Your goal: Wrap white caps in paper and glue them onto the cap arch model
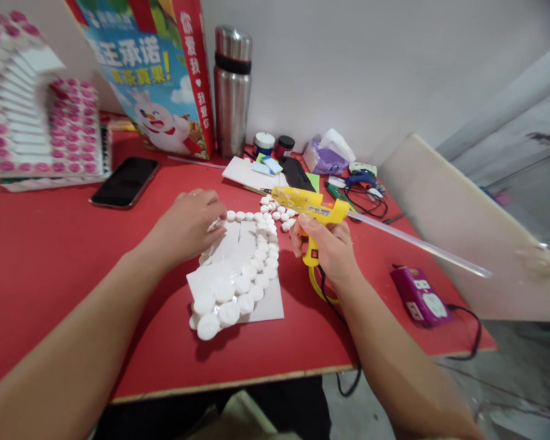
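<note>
My right hand (326, 244) is closed round the grip of a yellow glue gun (297, 198), its nozzle pointing left. A long clear glue stick (421, 244) sticks out of its back. Below the nozzle lies a white board craft (227, 263) edged with rows of round white discs (242, 284). At the craft's upper left edge is my left hand (195, 221), fingers curled with the tips touching that corner. Whatever lies between those fingertips is too small to make out. Several loose white discs (282, 214) lie just behind the craft.
At the back stand a steel flask (233, 91), a printed box (151, 79), small jars (264, 143) and a tissue pack (329, 153). A phone (124, 182) and a pink-dotted craft (73, 131) are left. A purple box (420, 296) with a cable lies right on the red table (165, 342).
</note>
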The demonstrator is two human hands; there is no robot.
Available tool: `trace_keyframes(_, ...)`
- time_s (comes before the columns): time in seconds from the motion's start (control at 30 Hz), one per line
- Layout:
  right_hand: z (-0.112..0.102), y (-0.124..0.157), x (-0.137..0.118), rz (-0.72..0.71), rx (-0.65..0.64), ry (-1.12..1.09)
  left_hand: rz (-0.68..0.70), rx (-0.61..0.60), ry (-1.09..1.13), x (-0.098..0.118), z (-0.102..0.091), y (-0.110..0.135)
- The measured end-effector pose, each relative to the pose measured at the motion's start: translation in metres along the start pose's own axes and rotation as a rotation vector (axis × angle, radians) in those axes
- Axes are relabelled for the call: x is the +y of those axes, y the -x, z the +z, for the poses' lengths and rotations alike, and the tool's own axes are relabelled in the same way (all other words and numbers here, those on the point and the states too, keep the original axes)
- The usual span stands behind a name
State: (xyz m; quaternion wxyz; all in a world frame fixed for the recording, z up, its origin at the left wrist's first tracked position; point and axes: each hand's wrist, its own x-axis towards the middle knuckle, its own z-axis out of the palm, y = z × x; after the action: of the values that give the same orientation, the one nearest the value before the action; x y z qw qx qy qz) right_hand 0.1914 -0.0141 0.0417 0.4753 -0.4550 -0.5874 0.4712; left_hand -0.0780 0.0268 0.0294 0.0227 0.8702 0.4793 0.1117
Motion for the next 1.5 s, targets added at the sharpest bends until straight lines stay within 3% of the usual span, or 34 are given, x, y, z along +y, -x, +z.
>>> trace_keyframes(0.17,-0.001,0.0,0.0,-0.002,0.007,-0.004,0.022,0.025,-0.021,-0.003,0.002,0.001)
trace_keyframes(0.67,-0.001,-0.001,0.001,-0.025,-0.009,-0.033,-0.019,-0.045,-0.063,0.0,0.001,-0.003)
trace_keyframes(0.93,0.0,-0.001,0.0,-0.037,0.001,-0.04,-0.021,-0.024,0.023,-0.005,0.002,-0.001)
trace_keyframes(1.07,-0.002,-0.002,-0.001,-0.054,0.054,-0.088,-0.022,0.101,0.123,-0.012,-0.003,0.003)
trace_keyframes(1.2,-0.012,-0.008,-0.004,-0.086,0.109,-0.139,-0.11,0.225,0.145,-0.016,-0.009,0.006)
trace_keyframes(1.5,-0.053,-0.031,0.002,-0.129,0.406,-0.325,-0.1,0.258,0.204,-0.012,0.009,0.001)
